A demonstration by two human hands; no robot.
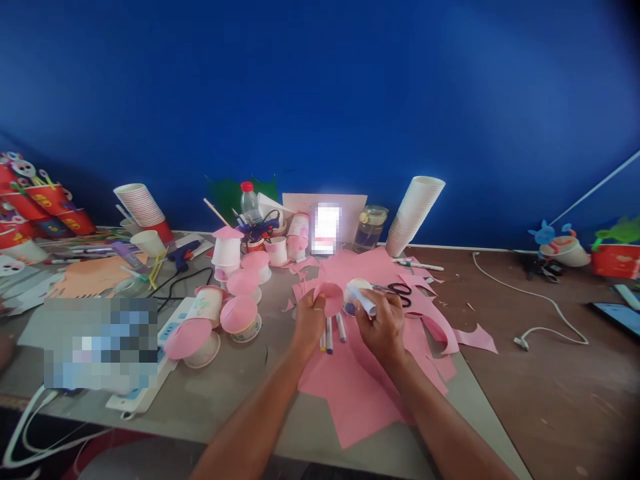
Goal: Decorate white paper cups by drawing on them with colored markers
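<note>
My left hand (310,319) is closed on the edge of a pink paper disc (331,298), with the thumb over its near side. My right hand (383,325) grips a thick white tube (367,303); its exact kind I cannot make out. Just behind that tube is a white paper cup (349,308) with dark marks, partly covered by the hand. Several markers (329,335) lie between my hands on pink paper sheets (367,377). Close to my right hand, black-handled scissors (406,295) rest on the paper.
On the left stand paper cups with pink cone tops (239,313), a power strip (150,373) and a glue gun (184,255). Stacked white cups (415,217), a glass jar (371,228) and a lit phone (326,228) are at the back. A white cable (550,328) crosses the right table.
</note>
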